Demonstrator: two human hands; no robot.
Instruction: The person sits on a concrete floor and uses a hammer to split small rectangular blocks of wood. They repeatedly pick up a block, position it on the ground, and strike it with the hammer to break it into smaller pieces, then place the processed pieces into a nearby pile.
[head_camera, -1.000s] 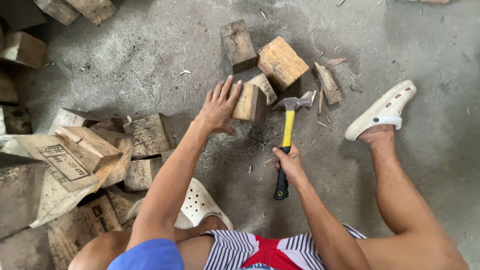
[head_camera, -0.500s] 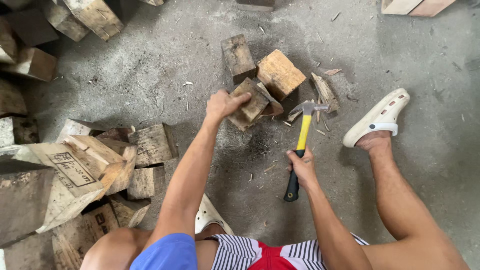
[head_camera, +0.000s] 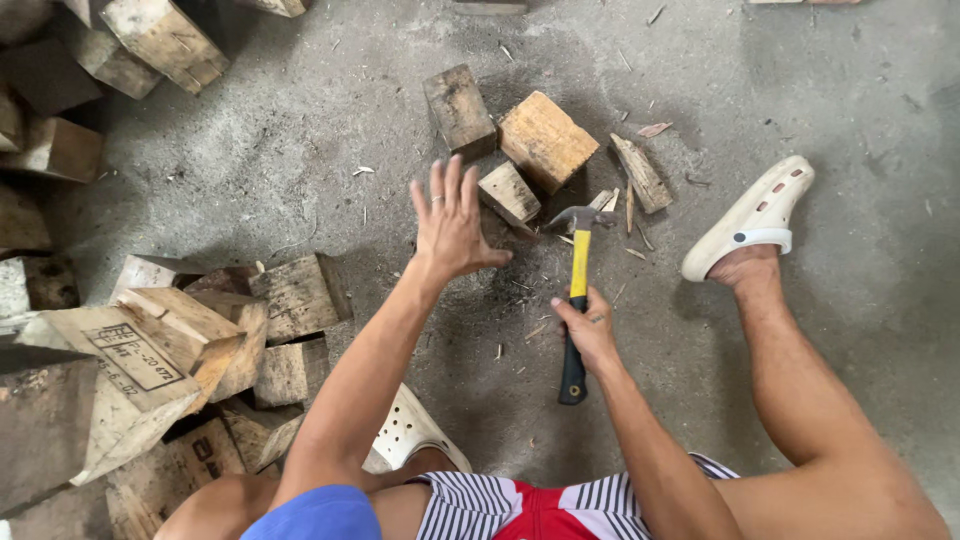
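My right hand (head_camera: 590, 328) grips the black-and-yellow handle of a claw hammer (head_camera: 577, 270), whose steel head rests low over the concrete floor beside split wood pieces. My left hand (head_camera: 450, 222) hovers flat with fingers spread, holding nothing, just left of a small wood block (head_camera: 510, 192). Behind that block lie a larger pale block (head_camera: 547, 140) and a darker block (head_camera: 459, 110). A narrow wood sliver (head_camera: 642, 173) lies to the right of them.
A heap of rough wooden blocks (head_camera: 180, 340) fills the left side, with more blocks (head_camera: 160, 40) at the top left. My feet wear white perforated clogs (head_camera: 750, 215), one at the right, one (head_camera: 410, 432) near my left knee. Chips litter the floor.
My left hand has let go of the small block and opened, pulling back to the left. The hammer has shifted down and left, its head lower near the floor.
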